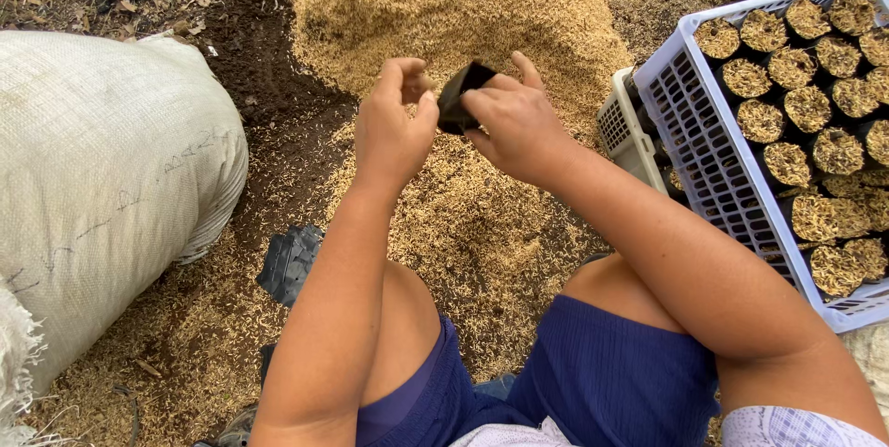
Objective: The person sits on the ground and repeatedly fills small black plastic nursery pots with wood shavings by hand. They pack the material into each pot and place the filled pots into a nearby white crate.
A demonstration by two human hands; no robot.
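A small black plastic nursery bag [457, 95] is pinched between both my hands above a heap of tan husks [454, 12]. My left hand [394, 127] grips its left edge with thumb and fingers. My right hand [519, 123] holds the right edge, fingers curled over the top. The bag looks flat or only partly spread, and its inside is hidden.
A white plastic crate [713, 155] at the right holds several black bags filled with husks [787, 109]. A second pale crate [625, 127] sits beside it. A large white woven sack [102, 178] lies at the left. A flat stack of black bags [289, 262] rests by my left knee.
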